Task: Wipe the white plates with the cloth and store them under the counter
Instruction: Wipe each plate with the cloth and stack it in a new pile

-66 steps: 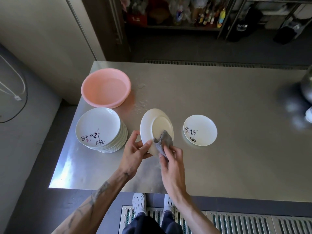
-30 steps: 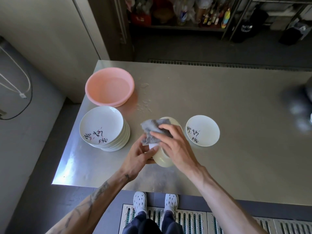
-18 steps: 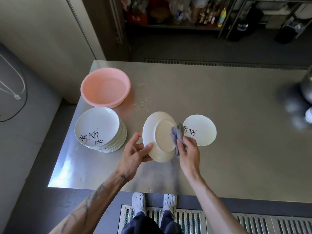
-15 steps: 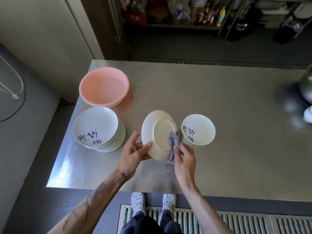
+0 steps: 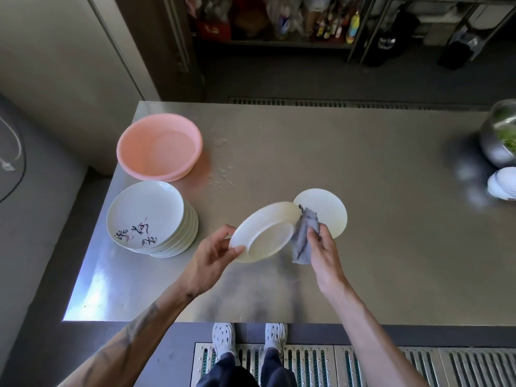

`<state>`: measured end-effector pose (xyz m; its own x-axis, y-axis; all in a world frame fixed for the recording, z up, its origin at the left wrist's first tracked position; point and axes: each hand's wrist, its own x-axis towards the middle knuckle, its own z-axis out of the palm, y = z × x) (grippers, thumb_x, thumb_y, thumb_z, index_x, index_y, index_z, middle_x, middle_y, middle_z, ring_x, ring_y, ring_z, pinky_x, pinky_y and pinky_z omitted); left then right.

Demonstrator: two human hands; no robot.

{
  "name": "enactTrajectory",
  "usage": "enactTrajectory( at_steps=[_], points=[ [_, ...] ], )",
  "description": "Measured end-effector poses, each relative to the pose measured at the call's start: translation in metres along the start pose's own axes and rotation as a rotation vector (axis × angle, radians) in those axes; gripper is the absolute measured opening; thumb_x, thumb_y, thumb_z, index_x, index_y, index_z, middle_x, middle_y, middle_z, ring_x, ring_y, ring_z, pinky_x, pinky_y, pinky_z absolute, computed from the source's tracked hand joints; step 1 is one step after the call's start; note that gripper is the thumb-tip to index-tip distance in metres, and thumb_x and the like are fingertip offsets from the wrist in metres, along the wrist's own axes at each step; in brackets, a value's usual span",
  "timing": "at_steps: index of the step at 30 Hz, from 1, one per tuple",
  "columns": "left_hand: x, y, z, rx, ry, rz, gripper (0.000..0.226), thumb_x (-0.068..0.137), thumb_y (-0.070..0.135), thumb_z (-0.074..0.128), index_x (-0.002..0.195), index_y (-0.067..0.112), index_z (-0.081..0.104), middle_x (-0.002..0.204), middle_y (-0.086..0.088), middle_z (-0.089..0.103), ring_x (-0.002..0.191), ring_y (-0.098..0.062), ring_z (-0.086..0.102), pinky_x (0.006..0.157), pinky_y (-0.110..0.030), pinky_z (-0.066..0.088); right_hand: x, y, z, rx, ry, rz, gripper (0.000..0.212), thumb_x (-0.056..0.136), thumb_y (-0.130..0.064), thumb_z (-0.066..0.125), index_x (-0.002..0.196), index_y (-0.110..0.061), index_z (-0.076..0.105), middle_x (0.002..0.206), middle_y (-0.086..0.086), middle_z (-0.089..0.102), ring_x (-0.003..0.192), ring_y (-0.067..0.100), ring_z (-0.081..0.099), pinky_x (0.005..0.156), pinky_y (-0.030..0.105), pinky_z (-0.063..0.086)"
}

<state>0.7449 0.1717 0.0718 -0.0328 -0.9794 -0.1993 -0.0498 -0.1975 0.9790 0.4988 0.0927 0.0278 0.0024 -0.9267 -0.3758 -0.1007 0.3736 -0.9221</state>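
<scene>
Nearer to me than the pink basin (image 5: 159, 146) and off to its right, I hold one white plate (image 5: 265, 233) above the tabletop (image 5: 363, 163), tilted so its underside and foot ring face me. My hands are apart, each busy. My left hand (image 5: 215, 252) pinches the plate's rim at the lower left, thumb on the underside. My right hand (image 5: 325, 252) has the grey cloth (image 5: 303, 241) bunched in its fingers and pressed to the plate's right edge. A second plate (image 5: 326, 210) lies flat on the tabletop further right of the basin, just beyond the cloth. The stack of plates (image 5: 148, 213) sits just on the near side of the basin.

I judge the step in hand to be drying the back and rim. To do it well I should turn the plate a little at a time with my left hand, so the cloth runs round the whole rim and into the groove by the foot ring, where water tends to sit. The pinch is on a wet, smooth edge, so it wants firmness. The cloth should be spread wider to cover more at each pass.
</scene>
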Motion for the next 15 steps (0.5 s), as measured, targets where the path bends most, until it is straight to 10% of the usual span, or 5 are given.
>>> enactTrajectory(
  at_steps=[7,11,15],
  points=[
    [0.014,-0.004,-0.006,0.652,-0.126,0.335,0.014,0.104,0.031,0.053,0.110,0.027,0.065,0.099,0.008,0.071,0.086,-0.020,0.064,0.082,-0.042,0.051,0.022,-0.004,-0.027,0.070,-0.188,0.139,0.014,0.110,-0.026,0.047,0.112,-0.020,0.059,0.126,0.005,0.069,0.115,0.024,0.065,0.101,0.061,0.052],
    [0.031,-0.013,-0.008,1.043,-0.315,0.692,0.038,0.089,-0.009,0.060,0.114,0.020,0.059,0.136,0.004,0.066,0.128,-0.017,0.059,0.116,-0.042,0.034,0.024,-0.006,-0.040,-0.051,-0.212,0.100,0.016,0.109,-0.022,0.049,0.114,-0.012,0.060,0.120,0.016,0.068,0.096,0.021,0.063,0.078,0.043,0.060],
    [0.051,-0.021,-0.006,1.149,-0.369,0.808,0.052,0.072,-0.017,0.066,0.112,0.015,0.063,0.140,-0.004,0.063,0.137,-0.023,0.053,0.114,-0.055,0.034,0.032,-0.003,-0.056,-0.107,-0.185,0.062,0.013,0.107,-0.017,0.052,0.109,-0.015,0.065,0.112,0.018,0.070,0.088,0.021,0.063,0.072,0.034,0.050]
  ],
)
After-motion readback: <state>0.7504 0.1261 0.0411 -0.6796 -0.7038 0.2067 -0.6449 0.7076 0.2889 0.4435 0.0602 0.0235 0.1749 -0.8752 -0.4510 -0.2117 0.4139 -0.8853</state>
